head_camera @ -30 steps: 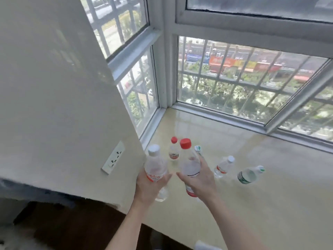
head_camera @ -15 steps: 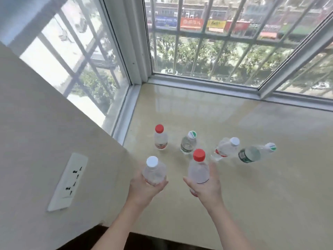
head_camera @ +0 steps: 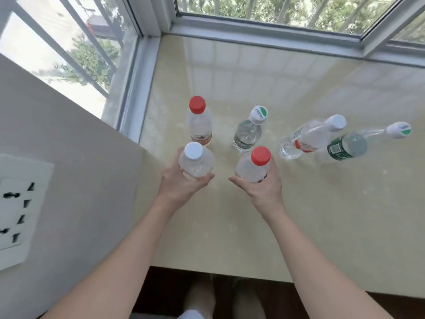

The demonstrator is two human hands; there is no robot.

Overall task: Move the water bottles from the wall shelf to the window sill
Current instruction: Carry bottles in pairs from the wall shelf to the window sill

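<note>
Change: both hands have brought their bottles lower toward the window sill (head_camera: 299, 215), and the head has tipped so the caps show almost from above; the four bottles already standing there have not shifted.
Landmark: far red-capped bottle (head_camera: 199, 125), upright on the sill, nearest the window corner.
Left hand (head_camera: 181, 180): fingers and thumb wrapped round the body of the white-capped bottle (head_camera: 195, 162), just in front of the landmark.
Right hand (head_camera: 259, 189): clamped round the near red-capped bottle (head_camera: 254, 166), to the front-right of the landmark.
Why held so: each grip sits on the body with the cap up, so a bottle can land on its base and the fingers can slip off sideways.
Contact: from overhead I cannot tell whether either base is on the sill yet.
Back row: right of the landmark stand the green-capped bottle (head_camera: 247, 132), the red-labelled bottle (head_camera: 308, 139) and the green-labelled bottle (head_camera: 347, 146), the last two overlapping in view.
Why placed so: the held pair seems meant as a second row in front, clear of the back row.
Progress: four delivered, two in hand; the wall shelf is out of view.
Rest: wall socket (head_camera: 20, 215), well left of the landmark.
</note>
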